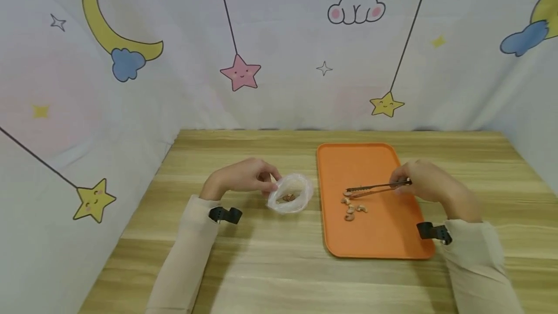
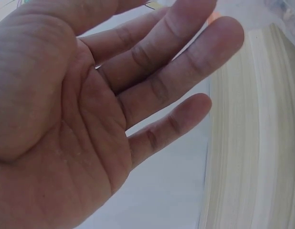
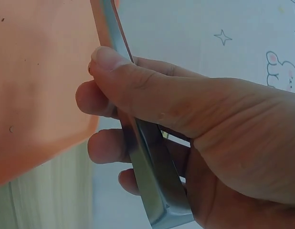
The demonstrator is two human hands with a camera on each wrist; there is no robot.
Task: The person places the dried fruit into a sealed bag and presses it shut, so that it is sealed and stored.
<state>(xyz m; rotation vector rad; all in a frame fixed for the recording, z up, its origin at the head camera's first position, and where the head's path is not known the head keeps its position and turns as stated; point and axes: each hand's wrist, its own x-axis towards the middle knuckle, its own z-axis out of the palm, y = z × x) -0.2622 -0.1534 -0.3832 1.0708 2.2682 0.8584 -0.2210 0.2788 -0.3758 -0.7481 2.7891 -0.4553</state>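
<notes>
My left hand (image 1: 248, 176) pinches the rim of a clear plastic bag (image 1: 306, 192) between thumb and fingertips, and the bag's mouth gapes upward. Inside the bag lie some brown cashews (image 1: 288, 197). In the left wrist view the palm and other fingers (image 2: 159, 90) show, with a bit of the bag at the top right corner. My right hand (image 1: 420, 178) grips metal tongs (image 3: 147, 157), thumb on one arm and fingers on the other. The tongs' tips reach over several cashews (image 1: 350, 210) on the orange tray (image 1: 370, 236); whether they hold one is too small to tell.
The tray lies on a wood-grain table (image 1: 261, 265), to the right of the bag. A white curtain (image 1: 287, 38) printed with stars and moons hangs behind the table and at its sides. Black straps (image 1: 225, 215) circle both wrists.
</notes>
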